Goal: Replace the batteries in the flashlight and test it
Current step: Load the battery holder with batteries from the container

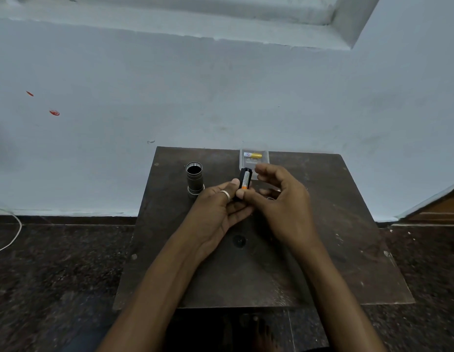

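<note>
Head view: left hand [221,207] grips the battery holder [245,179]; right hand [281,199], loosely curled, seemingly only thumbs it.

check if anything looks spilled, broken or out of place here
Nothing spilled or broken. The dark metal flashlight tube stands upright, open end up; the clear plastic case lies flat holding a yellow battery. Only oddity: red smears on the pale wall.

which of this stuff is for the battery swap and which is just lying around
For the job: dark metal flashlight tube; black battery holder with orange battery in the left hand; clear plastic box holding a yellow battery.
Lying about: white cable on the floor.
</note>
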Available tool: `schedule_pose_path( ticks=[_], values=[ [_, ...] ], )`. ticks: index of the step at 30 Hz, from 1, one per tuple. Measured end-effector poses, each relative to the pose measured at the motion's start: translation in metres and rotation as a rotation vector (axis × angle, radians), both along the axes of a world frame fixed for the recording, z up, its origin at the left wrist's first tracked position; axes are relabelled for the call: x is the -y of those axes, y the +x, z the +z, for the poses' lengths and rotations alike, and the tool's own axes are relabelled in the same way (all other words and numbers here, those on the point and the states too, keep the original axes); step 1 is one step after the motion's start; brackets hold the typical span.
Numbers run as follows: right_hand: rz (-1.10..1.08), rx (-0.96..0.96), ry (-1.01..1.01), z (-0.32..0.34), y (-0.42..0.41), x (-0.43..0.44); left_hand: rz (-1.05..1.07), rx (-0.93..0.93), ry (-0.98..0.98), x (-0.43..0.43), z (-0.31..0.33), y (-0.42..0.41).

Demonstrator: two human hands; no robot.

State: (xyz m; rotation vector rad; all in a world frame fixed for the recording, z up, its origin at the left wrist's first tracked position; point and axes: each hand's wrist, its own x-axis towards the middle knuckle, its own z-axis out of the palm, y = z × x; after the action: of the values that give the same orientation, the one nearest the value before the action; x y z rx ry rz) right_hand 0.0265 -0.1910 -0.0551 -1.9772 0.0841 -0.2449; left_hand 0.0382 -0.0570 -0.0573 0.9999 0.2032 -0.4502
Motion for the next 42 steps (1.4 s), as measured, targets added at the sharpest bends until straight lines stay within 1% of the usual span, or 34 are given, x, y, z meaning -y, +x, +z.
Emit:
schedule_pose_path(
  ticks=[2,5,11,16,20,23,27,32,35,37,42],
  values=[
    [0.036,-0.057,0.118,0.0007,0.0008,0.001,-0.004,0.002,0.006,-0.0001,0.0008,-0.0001],
    [0.089,-0.092,0.261,0.0013,0.0015,0.0017,-0.007,0.001,0.008,-0.0009,-0.0004,0.0013],
    [0.137,-0.1,0.296,0.0049,0.0029,0.0022,-0.018,-0.007,0.021,-0.0017,-0.0024,0.0005],
    [0.161,-0.157,0.464,0.0079,0.004,0.0007,-0.032,-0.009,0.027,-0.0024,-0.0011,-0.0002],
    [0.159,-0.158,0.498,0.0068,0.0053,-0.0005,-0.027,-0.012,0.025,-0.0024,-0.0023,0.0009],
    [0.167,-0.145,0.436,0.0074,0.0048,0.0013,-0.018,-0.011,0.008,-0.0028,-0.001,0.0005],
    [0.234,-0.121,0.234,0.0092,0.0041,0.0032,0.0,-0.009,-0.041,-0.005,0.0006,-0.0001],
    [0.162,-0.03,0.001,0.007,0.0041,0.0016,-0.004,-0.006,0.011,-0.0016,-0.0008,0.0],
    [0.141,0.021,-0.152,0.0067,0.0033,0.0002,0.023,0.034,0.082,0.0005,-0.0042,0.0003],
    [0.164,0.018,-0.151,0.0062,0.003,-0.0011,0.023,0.052,0.118,0.0019,-0.0069,-0.0002],
    [0.171,0.006,-0.076,0.0051,0.0041,-0.0012,0.019,0.048,0.1,0.0039,-0.0075,0.0009]
  ],
)
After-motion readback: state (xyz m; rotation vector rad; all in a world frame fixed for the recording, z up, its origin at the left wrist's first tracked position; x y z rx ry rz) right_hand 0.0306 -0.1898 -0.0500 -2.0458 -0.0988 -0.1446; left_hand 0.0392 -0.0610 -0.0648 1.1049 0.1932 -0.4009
